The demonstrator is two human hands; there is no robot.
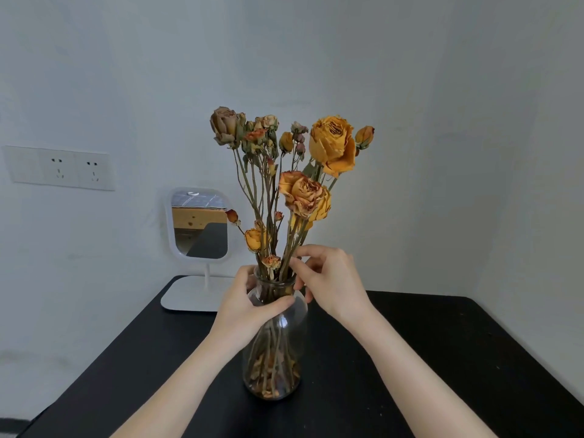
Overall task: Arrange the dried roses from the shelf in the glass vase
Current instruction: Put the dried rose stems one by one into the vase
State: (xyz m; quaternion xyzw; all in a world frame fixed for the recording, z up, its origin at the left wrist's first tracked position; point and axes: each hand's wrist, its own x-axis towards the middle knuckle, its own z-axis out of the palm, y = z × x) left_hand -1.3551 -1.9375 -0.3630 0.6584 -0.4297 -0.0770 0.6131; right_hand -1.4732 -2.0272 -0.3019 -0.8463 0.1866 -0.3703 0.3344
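While both forearms reached in from the near edge of the black table [426, 358], the glass vase [275, 352] stood upright at its middle, loose dried petals and stem ends settled in its base. And the left hand [249, 308] was right there on the shoulder of the vase, fingers curled round behind the neck and thumb pressed across the front glass — a bracing hold, by the look of it, so the light vessel would not tip or turn as the stems were nudged. The right hand [328, 279] sat just above the rim, thumb and forefinger pinched together on a stem or two where the bunch left the mouth; exactly which stem it gripped could not be told. That low grip looked chosen to steer a bloom without touching the brittle petals. The dried roses [300, 172] were all in the vase, stems running near vertical from the base and fanning outward past the neck, heads pointing up. The big orange bloom [331, 145] leaned up and right, the brownish one [226, 124] up and left, a mid-height orange rose [305, 197] faced forward. Beyond, a small white stand mirror [199, 226] stood at the table's far-left corner, and wall sockets [60, 167] showed on the pale wall behind. No shelf was in view.
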